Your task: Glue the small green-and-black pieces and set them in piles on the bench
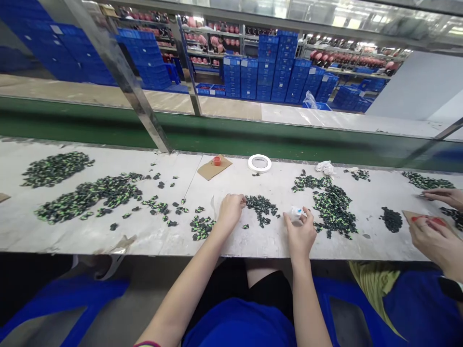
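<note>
My left hand (231, 211) is closed, thumb and fingertips together, at the left edge of a small pile of dark green-and-black pieces (262, 208). Whatever it pinches is too small to make out. A thin whitish strip (214, 208) shows just left of that hand. My right hand (302, 233) grips a small white object with a blue mark (295, 212) between thumb and fingers, right of the same pile. A larger heap of green-and-black pieces (336, 209) lies beyond the right hand. Below and left of my left hand is another small cluster (201, 227).
Larger heaps of pieces (92, 195) spread to the left. Toward the belt (224, 137) lie a tape roll (259, 156) and cardboard (208, 172) with a red-topped container (217, 161). At right, another person's hands (434, 238) work beside a black pile (391, 219). Metal posts (125, 72) rise ahead.
</note>
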`<action>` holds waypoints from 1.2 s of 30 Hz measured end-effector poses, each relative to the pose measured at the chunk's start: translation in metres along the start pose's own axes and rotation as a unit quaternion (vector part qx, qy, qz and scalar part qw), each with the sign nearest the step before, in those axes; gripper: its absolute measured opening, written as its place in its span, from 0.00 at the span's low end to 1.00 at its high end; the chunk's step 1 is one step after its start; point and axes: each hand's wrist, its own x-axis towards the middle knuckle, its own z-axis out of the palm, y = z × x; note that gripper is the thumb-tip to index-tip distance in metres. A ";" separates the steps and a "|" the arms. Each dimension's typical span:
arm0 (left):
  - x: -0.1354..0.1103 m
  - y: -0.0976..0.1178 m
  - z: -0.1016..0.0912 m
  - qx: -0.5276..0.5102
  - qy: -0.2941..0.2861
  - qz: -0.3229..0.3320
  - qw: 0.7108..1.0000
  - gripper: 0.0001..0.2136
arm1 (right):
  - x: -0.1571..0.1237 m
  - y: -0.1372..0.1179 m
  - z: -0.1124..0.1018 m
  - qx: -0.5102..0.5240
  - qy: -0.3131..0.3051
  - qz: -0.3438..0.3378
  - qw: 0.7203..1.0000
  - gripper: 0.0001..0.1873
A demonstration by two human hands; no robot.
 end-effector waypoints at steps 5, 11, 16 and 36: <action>-0.027 0.018 -0.020 -0.041 -0.004 0.013 0.999 0.10 | -0.018 -0.007 -0.005 0.012 0.053 -0.047 0.997 0.49; -0.071 0.054 -0.026 -0.345 -0.048 -0.074 0.934 0.07 | -0.075 -0.025 -0.002 0.237 -0.112 0.019 0.965 0.22; -0.085 0.059 -0.028 -0.390 -0.040 -0.101 0.914 0.07 | -0.083 -0.032 0.010 0.329 -0.184 0.111 0.920 0.15; -0.089 0.035 -0.007 -0.181 0.014 -0.080 0.980 0.07 | -0.080 -0.035 0.023 0.297 -0.232 0.095 0.921 0.16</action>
